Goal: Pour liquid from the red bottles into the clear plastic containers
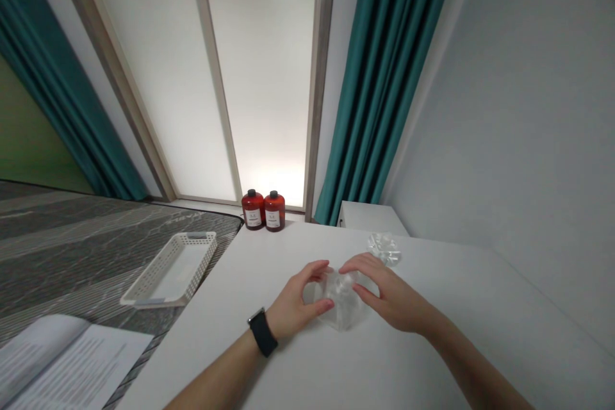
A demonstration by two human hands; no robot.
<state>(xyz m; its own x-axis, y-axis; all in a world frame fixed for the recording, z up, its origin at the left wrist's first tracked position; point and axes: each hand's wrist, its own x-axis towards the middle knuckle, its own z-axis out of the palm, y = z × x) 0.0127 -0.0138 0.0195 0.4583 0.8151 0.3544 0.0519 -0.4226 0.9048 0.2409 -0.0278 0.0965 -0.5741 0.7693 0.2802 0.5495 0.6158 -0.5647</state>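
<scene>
On the white table lies a clear, soft-looking plastic piece (343, 311), thin and wrinkled; whether it is a bag or a cover I cannot tell. My left hand (300, 301), with a black watch on the wrist, curves around its left side, thumb and fingers on the plastic. From the right, my right hand (384, 288) bends over its upper part, fingertips and thumb close together at the plastic. Just beyond my right hand sits a second crumpled clear plastic piece (385, 245), partly hidden behind the hand.
Two red bottles (263, 211) with black caps and white labels stand at the table's far left corner. Left of the white table (230, 346) are a white perforated basket (175, 269) and an open book (72, 365) on a grey patterned surface. A wall rises on the right.
</scene>
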